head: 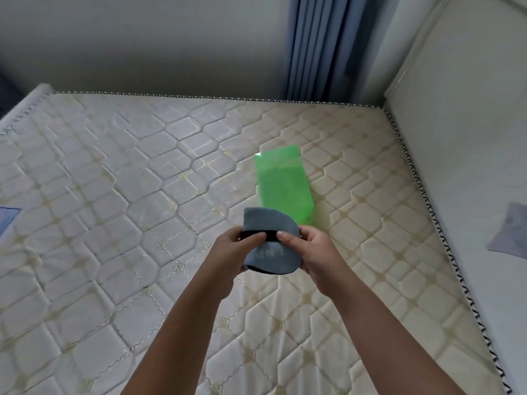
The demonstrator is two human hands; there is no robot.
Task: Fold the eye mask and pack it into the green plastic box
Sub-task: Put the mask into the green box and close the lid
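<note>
A blue-grey eye mask (271,223), folded over with its black strap across the middle, is held above the mattress. My left hand (231,252) grips its left side, thumb on the strap. My right hand (313,249) pinches its right side, thumb on the strap too. Just beyond the mask lies the translucent green plastic box (282,183), lengthwise on the mattress, its near end partly hidden behind the mask.
A quilted white mattress (128,209) fills the view. A padded headboard (456,138) rises at the right, with blue curtains (322,47) behind. A grey cloth (510,232) lies at the right edge and a blue item (7,216) at the left edge.
</note>
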